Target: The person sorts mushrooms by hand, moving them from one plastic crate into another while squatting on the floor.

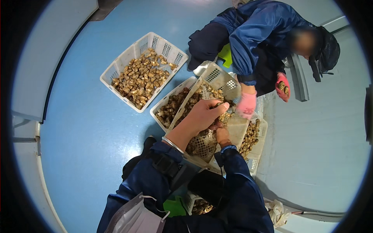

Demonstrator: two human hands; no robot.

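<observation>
My left hand (200,116) is over a white plastic crate (179,117), its thumb stretched to the right. A dark brown, knobbly piece shows between its thumb and forefinger. My right hand (222,136) is just below it, fingers curled; what they hold, if anything, is hidden. Brown, shiny, knobbly pieces (191,101) lie at the crate's far side, while its perforated bottom shows nearer me. Across from me, a co-worker's pink-gloved hand (246,105) reaches into the crate, blurred. The co-worker's other gloved hand (283,87) holds a few of the same pieces.
Another white crate (112,92) of brown pieces stands on the blue floor (83,128) at the left. More pieces (249,136) fill a lower crate at the right. A small crate (191,202) is by my legs. Crumpled pale plastic (278,213) lies by the right wall.
</observation>
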